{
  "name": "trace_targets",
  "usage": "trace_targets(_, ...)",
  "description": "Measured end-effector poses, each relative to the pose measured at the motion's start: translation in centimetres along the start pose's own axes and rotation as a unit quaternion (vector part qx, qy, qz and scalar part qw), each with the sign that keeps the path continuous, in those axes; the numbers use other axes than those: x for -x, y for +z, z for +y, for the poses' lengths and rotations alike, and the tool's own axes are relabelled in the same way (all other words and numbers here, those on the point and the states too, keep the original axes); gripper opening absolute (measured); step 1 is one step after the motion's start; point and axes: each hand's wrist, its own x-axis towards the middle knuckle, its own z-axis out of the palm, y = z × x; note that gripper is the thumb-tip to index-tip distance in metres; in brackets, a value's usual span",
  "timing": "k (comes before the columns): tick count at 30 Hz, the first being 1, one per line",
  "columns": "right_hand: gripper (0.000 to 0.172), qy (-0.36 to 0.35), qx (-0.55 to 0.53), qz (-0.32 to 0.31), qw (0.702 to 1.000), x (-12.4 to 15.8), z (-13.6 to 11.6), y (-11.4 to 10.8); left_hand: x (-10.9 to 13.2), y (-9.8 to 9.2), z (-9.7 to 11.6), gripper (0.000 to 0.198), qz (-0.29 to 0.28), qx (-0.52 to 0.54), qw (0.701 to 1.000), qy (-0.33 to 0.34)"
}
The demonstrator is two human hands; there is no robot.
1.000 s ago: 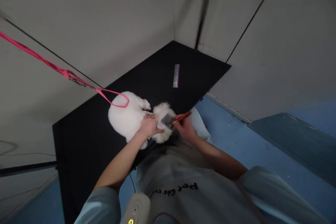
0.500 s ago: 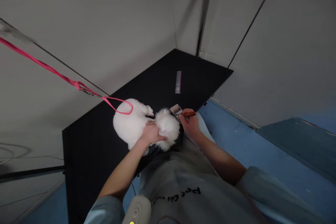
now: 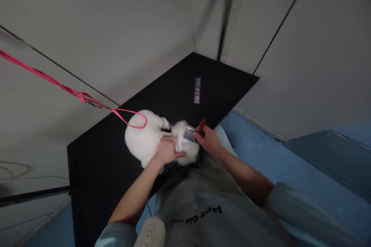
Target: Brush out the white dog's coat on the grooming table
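A fluffy white dog (image 3: 142, 137) lies on a black grooming table (image 3: 101, 177), its head toward my right side. My left hand (image 3: 167, 149) is closed around the dog's neck, thumb stretched along the side of the head. In my right hand (image 3: 208, 139) is a slicker brush (image 3: 189, 134) with a reddish-brown handle and a flat rectangular pad. The pad lies against the fur on top of the dog's head. A pink leash loop (image 3: 139, 126) rests around the dog's hindquarters.
A metal comb (image 3: 197, 90) with a purple edge lies on the far part of the table. The pink leash (image 3: 43, 75) runs up to the left. Pale walls (image 3: 130, 27) stand behind the table; blue floor (image 3: 255, 162) shows at the right.
My right hand has turned and brought the slicker brush leftward, from the edge of the dog's head onto its top. My left hand stays on the neck, and the dog keeps its position.
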Motion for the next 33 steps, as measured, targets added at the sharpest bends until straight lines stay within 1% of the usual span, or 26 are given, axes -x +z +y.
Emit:
trace_targets(1,0.009,-0.005,0.006,0.053,0.999,0.0,0.0,-0.1,0.1,0.1,0.0,0.073,0.011,0.003,1.000,-0.003)
trace_targets(2,0.010,-0.018,0.005,0.082,0.996,-0.1,0.1,-0.2,0.1,0.1,-0.1,0.071,0.016,0.003,1.000,-0.005)
trace_targets(3,0.010,-0.032,-0.004,0.074,0.997,0.0,0.2,-0.2,0.1,0.2,-0.1,0.069,0.016,0.000,1.000,-0.005)
trace_targets(4,0.009,-0.036,-0.019,0.037,0.998,0.0,0.3,-0.2,0.1,0.2,-0.1,0.067,0.013,-0.004,1.000,-0.005)
trace_targets(6,0.010,-0.012,-0.046,-0.037,0.998,0.1,0.5,-0.2,0.0,0.2,0.0,0.065,0.008,-0.010,1.000,-0.007)
trace_targets(7,0.011,0.005,-0.047,-0.030,0.998,0.1,0.6,-0.3,-0.1,0.2,0.1,0.065,0.008,-0.011,1.000,-0.007)
trace_targets(10,0.013,0.010,-0.024,0.115,0.993,0.2,0.7,-0.6,-0.3,0.1,0.2,0.067,0.008,-0.004,1.000,-0.008)
trace_targets(11,0.013,-0.006,-0.025,0.121,0.992,0.4,0.7,-0.7,-0.4,0.1,0.2,0.067,0.006,0.000,1.000,-0.008)
trace_targets(12,0.013,-0.019,-0.034,0.087,0.995,0.6,0.6,-0.6,-0.5,0.0,0.2,0.067,0.002,0.004,1.000,-0.008)
trace_targets(13,0.012,-0.022,-0.048,0.031,0.998,0.7,0.5,-0.6,-0.6,-0.1,0.1,0.066,-0.003,0.007,1.000,-0.010)
trace_targets(14,0.011,-0.012,-0.060,-0.013,0.998,0.9,0.5,-0.5,-0.7,-0.1,0.1,0.064,-0.008,0.011,1.000,-0.012)
trace_targets(15,0.010,0.005,-0.065,-0.024,0.998,1.0,0.5,-0.4,-0.8,-0.2,0.1,0.063,-0.012,0.014,1.000,-0.014)
trace_targets(16,0.009,0.018,-0.063,0.004,0.998,1.1,0.6,-0.4,-0.8,-0.3,0.1,0.062,-0.016,0.016,1.000,-0.017)
trace_targets(18,0.008,0.014,-0.054,0.109,0.992,1.1,0.7,-0.4,-1.0,-0.6,0.0,0.064,-0.026,0.018,0.999,-0.022)
trace_targets(19,0.007,-0.004,-0.056,0.128,0.990,1.2,0.8,-0.4,-1.1,-0.7,0.0,0.065,-0.033,0.019,0.999,-0.022)
trace_targets(20,0.006,-0.023,-0.063,0.106,0.992,1.2,0.9,-0.4,-1.2,-0.9,0.0,0.065,-0.042,0.019,0.999,-0.020)
trace_targets(21,0.006,-0.032,-0.074,0.059,0.995,1.4,0.9,-0.3,-1.4,-1.1,-0.1,0.065,-0.053,0.021,0.998,-0.016)
trace_targets(22,0.006,-0.025,-0.085,0.014,0.996,1.5,1.0,-0.3,-1.5,-1.2,-0.1,0.064,-0.061,0.023,0.998,-0.016)
trace_targets(23,0.006,-0.007,-0.091,-0.007,0.996,1.6,1.1,-0.2,-1.6,-1.4,-0.1,0.064,-0.068,0.027,0.997,-0.017)
trace_targets(24,0.007,0.013,-0.091,0.003,0.996,1.7,1.1,-0.2,-1.7,-1.5,-0.2,0.064,-0.073,0.030,0.997,-0.017)
trace_targets(26,0.006,0.031,-0.086,0.079,0.993,1.8,1.1,-0.1,-1.9,-1.7,-0.3,0.064,-0.079,0.027,0.996,-0.014)
trace_targets(27,0.007,0.025,-0.086,0.097,0.991,1.8,1.1,0.0,-2.0,-1.7,-0.3,0.063,-0.082,0.024,0.996,-0.008)
trace_targets(29,0.006,0.007,-0.096,0.053,0.994,1.9,1.0,0.1,-2.2,-1.8,-0.4,0.061,-0.095,0.019,0.995,0.003)
trace_targets(31,0.006,0.013,-0.104,0.000,0.994,1.8,0.9,0.1,-2.3,-1.8,-0.4,0.061,-0.103,0.023,0.994,-0.010)
trace_targets(32,0.006,0.017,-0.099,0.008,0.995,1.8,0.9,0.1,-2.4,-1.8,-0.4,0.062,-0.104,0.030,0.994,-0.018)
trace_targets(33,0.005,0.015,-0.091,0.039,0.995,1.7,0.9,0.0,-2.4,-1.9,-0.4,0.062,-0.103,0.035,0.994,-0.023)
